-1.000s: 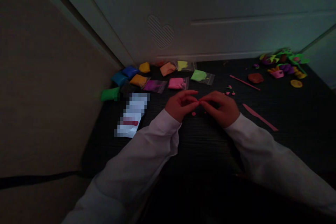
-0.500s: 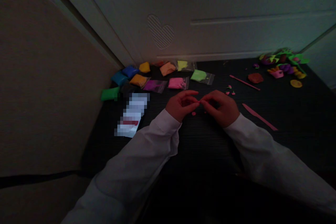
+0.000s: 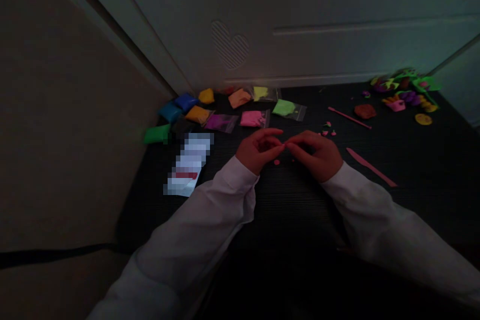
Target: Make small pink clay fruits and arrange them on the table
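A tiny pink piece (image 3: 284,145) sits over the dark bench (image 3: 292,210) where the fingertips of both hands meet, too small for its shape to be made out; the left hand (image 3: 255,153) pinches it between thumb and a bent finger, another finger stretched out above; the right hand (image 3: 317,156) meets it from the opposite side, back of the hand upward, thumb and forefinger pressed together on the same piece; both forearms, in pale sleeves (image 3: 195,225), slope inward from the lower corners; just below the fingertips lies a pink dot (image 3: 276,162); near the right hand lie a pink knife (image 3: 371,167) and a thin pink stick (image 3: 349,117); farther off is a pink packet (image 3: 252,119); compared with half a second ago, both hands keep the same pose and place, while the light on the door (image 3: 318,50) looks cooler.
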`<state>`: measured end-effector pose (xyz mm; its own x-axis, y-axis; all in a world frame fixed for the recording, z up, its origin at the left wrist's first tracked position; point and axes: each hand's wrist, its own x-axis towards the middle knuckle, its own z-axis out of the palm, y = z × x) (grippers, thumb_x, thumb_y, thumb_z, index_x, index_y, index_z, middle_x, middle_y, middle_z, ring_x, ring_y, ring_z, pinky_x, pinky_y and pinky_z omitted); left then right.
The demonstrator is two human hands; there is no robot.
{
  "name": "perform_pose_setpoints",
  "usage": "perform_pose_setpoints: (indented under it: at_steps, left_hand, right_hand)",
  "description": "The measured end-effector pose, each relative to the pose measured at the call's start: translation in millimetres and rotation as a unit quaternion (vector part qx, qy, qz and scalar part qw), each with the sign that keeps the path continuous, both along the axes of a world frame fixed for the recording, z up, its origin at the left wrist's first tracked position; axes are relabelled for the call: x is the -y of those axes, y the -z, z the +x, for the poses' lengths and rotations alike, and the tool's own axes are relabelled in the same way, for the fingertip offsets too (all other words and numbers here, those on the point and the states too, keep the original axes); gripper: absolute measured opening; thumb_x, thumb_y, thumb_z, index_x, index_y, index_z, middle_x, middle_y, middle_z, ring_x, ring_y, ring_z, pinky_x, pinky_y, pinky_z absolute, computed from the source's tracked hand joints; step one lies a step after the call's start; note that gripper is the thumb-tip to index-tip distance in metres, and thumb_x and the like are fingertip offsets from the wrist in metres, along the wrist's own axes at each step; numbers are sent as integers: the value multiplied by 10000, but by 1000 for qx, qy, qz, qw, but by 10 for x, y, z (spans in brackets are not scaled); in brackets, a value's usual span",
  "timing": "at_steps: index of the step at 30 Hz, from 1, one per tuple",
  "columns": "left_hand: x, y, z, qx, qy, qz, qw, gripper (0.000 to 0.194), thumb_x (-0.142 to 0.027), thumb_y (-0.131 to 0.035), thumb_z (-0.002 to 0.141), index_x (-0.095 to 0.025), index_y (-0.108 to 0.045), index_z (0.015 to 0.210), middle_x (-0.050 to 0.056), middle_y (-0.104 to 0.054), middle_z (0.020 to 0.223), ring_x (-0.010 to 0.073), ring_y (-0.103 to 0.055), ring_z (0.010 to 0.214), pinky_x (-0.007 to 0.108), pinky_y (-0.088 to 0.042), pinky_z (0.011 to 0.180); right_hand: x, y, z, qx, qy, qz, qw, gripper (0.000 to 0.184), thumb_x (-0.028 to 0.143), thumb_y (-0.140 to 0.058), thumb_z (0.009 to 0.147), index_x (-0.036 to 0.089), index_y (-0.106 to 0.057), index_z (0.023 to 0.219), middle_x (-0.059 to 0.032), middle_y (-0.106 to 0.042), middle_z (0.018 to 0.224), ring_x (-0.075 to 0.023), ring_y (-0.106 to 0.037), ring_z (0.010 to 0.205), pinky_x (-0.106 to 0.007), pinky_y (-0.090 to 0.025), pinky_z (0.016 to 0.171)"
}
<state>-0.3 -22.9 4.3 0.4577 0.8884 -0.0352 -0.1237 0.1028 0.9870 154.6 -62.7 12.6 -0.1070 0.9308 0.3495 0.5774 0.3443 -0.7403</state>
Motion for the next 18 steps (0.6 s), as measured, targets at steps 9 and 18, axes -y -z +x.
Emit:
perform_pose_setpoints:
  at_steps: [9, 18]
  left_hand:
    - [13, 2, -9, 3, 9, -5, 1000, 410, -192, -667, 571, -150, -533, 957, -13, -579, 686, 81, -540, 580, 217, -494, 508]
    - [17, -7, -11, -7, 0, 15, 1000, 382, -190, -657, 587, -150, -548, 951, -9, -593, 696, 71, -543, 599, 192, -481, 527]
  right_hand:
    - [11, -27, -7, -7, 11, -12, 1000, 129, 269, -533, 736, 179, -617, 773, -4, -563, 669, -102, -485, 597, -253, -389, 566]
    - [4, -5, -10, -13, 14, -18, 1000, 123, 280, -535, 730, 181, -603, 756, 0, -557, 658, -100, -484, 586, -247, -387, 551]
